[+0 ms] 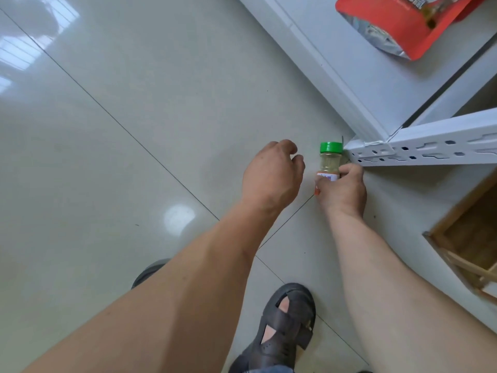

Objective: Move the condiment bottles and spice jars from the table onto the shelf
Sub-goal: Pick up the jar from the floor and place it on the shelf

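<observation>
Right hand (343, 188) grips spice jar (330, 162) beside shelf (419, 150) corner; left hand (271, 175) relaxed — holding nothing.

My 2 bare forearms reach forward and down, side by side. My left hand (271, 176) hangs with its back to the camera, fingers loosely curled and holding nothing. My right hand (343, 191), just beside it, has fingers and thumb wrapped around a spice jar (330, 162), held upright.

You have a small clear spice jar (330, 164) with a green cap, pale powder inside and an orange label, upright over the floor, just beside the white shelf's (419, 152) corner.
</observation>
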